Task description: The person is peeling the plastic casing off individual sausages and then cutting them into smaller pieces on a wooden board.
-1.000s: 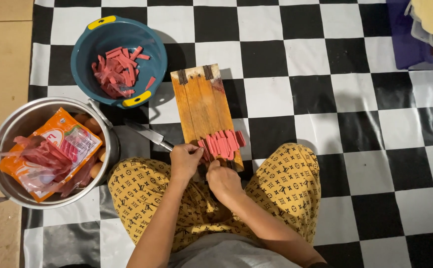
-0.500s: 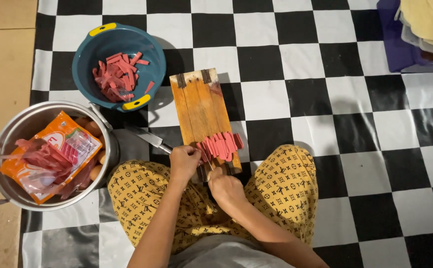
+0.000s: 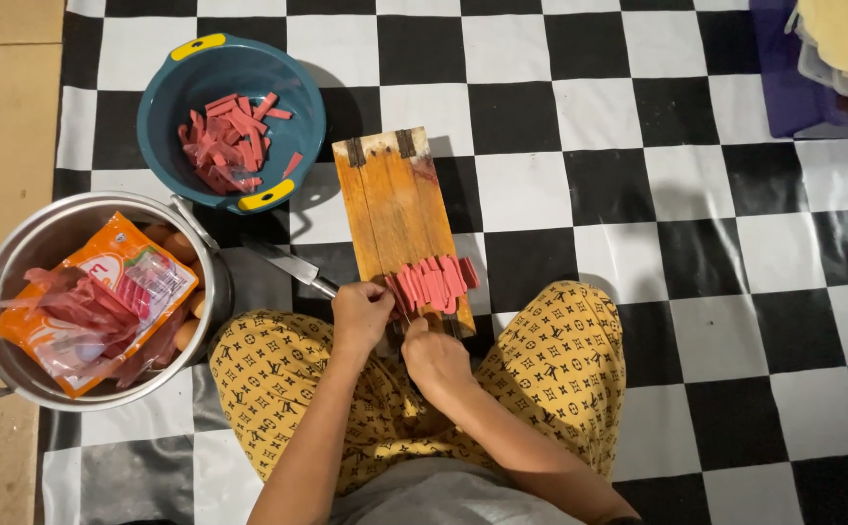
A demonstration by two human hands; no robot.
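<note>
My left hand and my right hand meet at the near end of a wooden cutting board that lies on the floor before my knees. Both have their fingers curled around a small pink sausage piece between them, which is mostly hidden. A row of cut pink sausage strips lies across the board just beyond my fingers. A knife rests on the floor to the left, its handle end reaching my left hand.
A teal bowl with yellow handles holds several sausage strips at the back left. A steel pot on the left holds an orange sausage packet and wrappers. Folded cloth and a purple bin stand at the far right on the checkered mat.
My right hand has moved up to the board's near edge, close against my left hand. The strips, knife, bowl and pot keep their places.
</note>
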